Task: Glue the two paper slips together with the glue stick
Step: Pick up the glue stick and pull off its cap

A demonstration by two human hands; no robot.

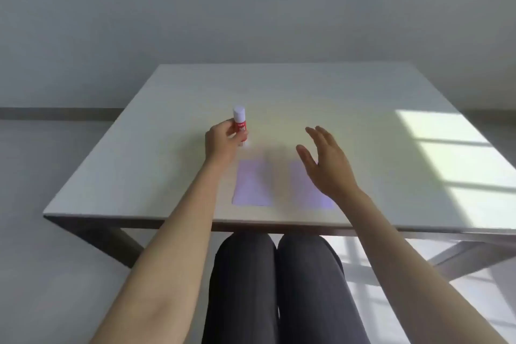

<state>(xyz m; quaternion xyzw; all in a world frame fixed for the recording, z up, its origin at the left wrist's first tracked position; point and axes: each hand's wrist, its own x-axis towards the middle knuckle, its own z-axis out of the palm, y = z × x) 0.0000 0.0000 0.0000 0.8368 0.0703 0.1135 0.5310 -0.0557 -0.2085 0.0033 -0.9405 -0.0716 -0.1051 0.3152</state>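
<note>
A red glue stick (240,123) with a white cap stands upright on the white table (293,86); my left hand (222,141) grips its red body. Two pale lilac paper slips lie flat side by side near the table's front edge: the left slip (253,184) is fully visible, the right slip (307,190) is partly hidden under my right hand (326,160). That hand hovers above the right slip with fingers spread and holds nothing.
A patch of window sunlight (458,165) falls on the table's right side. My knees (279,274) in dark trousers sit under the front edge. A grey wall stands behind the table, and table legs show below at both sides.
</note>
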